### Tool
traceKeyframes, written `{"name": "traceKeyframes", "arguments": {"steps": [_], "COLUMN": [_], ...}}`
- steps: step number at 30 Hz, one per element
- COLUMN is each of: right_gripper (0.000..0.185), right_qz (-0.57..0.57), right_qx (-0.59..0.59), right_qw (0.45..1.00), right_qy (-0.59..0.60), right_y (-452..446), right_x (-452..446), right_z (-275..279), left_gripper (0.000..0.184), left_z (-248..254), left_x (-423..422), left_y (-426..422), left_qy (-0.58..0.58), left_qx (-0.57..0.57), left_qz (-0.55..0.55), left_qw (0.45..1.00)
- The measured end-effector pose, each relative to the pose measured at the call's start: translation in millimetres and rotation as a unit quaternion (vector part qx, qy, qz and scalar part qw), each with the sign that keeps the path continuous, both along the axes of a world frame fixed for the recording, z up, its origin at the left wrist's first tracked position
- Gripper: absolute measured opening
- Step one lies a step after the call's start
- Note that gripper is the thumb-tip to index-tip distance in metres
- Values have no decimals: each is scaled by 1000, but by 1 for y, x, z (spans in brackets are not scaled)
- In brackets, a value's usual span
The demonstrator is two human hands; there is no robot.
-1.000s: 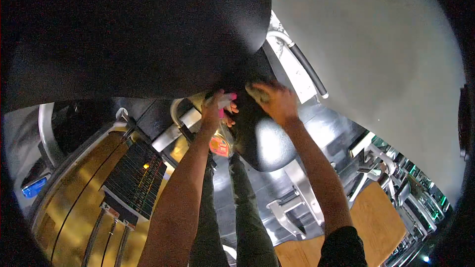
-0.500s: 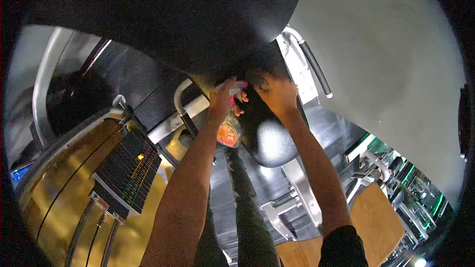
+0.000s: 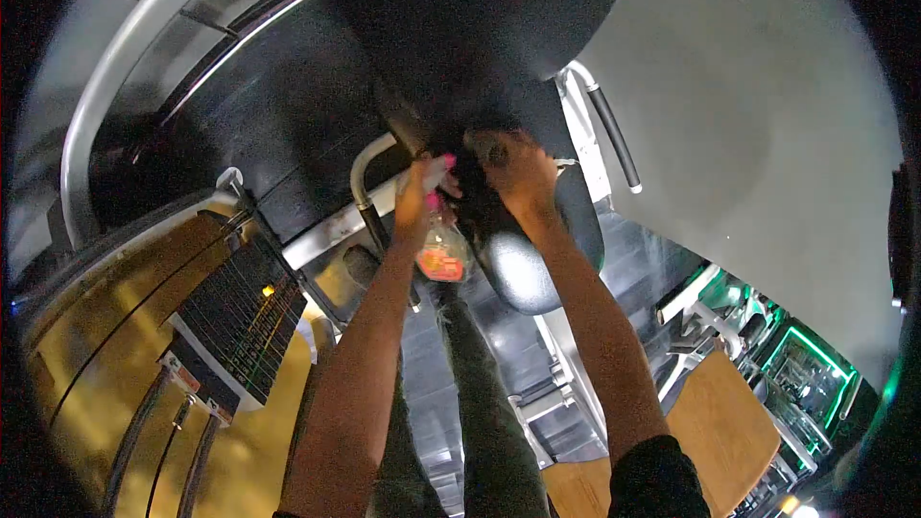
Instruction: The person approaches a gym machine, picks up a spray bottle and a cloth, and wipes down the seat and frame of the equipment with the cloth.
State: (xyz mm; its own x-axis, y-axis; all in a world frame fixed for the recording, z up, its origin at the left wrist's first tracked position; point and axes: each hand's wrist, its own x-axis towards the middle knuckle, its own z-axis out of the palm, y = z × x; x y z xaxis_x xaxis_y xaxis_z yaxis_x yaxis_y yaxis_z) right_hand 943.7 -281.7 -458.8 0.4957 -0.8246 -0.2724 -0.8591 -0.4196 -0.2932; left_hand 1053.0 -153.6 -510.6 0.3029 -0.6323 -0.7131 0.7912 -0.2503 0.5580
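Note:
My left hand [image 3: 418,201] is wrapped round the neck of a clear spray bottle [image 3: 443,247] with a pink-and-white trigger head and an orange label. The bottle hangs upright beside a black padded seat [image 3: 508,221] of a gym machine. My right hand [image 3: 518,171] is over the pad, back of the hand up, with its fingers curled toward the dark surface. Whatever lies under those fingers is too dark to make out. A larger black pad [image 3: 480,10] rises just beyond both hands.
Silver handles with black grips flank the seat, one on the left [image 3: 372,173] and one on the right [image 3: 614,139]. A weight stack [image 3: 240,326] stands at lower left. A wooden board [image 3: 724,432] is at lower right, and a silver curved tube [image 3: 125,38] at upper left.
The view has shifted slightly, showing more of the curved tube. My right hand has moved a little left over the pad. The left hand still holds the spray bottle.

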Motion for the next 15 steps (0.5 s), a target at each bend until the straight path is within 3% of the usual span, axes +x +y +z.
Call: {"name": "traceKeyframes", "arguments": {"steps": [2, 3, 4, 10, 12, 15], "right_gripper": [25, 25, 25, 25, 30, 28], "right_qz": [80, 83, 64, -32, -78, -38], "right_qx": [-14, -13, -8, -38, -72, -44], "right_qw": [996, 996, 997, 999, 993, 998], "right_qy": [-35, -34, -44, 2, -56, -34], "right_y": [25, 27, 28, 0, 2, 23], "right_x": [-14, -18, -23, 15, 31, 25], "right_z": [6, 6, 7, -5, -11, 0], "left_gripper": [58, 58, 58, 60, 60, 60], "left_z": [-1, 4, 10, 22, 28, 33], "left_x": [14, 23, 31, 60, 60, 58], "left_y": [24, 34, 43, 74, 75, 74], "left_qy": [4, -50, -103, -64, -66, -61], "left_qx": [-3, -21, -38, 1, 7, 16], "left_qz": [34, 35, 37, 35, 38, 27], "left_qw": [999, 998, 993, 997, 997, 998]}}
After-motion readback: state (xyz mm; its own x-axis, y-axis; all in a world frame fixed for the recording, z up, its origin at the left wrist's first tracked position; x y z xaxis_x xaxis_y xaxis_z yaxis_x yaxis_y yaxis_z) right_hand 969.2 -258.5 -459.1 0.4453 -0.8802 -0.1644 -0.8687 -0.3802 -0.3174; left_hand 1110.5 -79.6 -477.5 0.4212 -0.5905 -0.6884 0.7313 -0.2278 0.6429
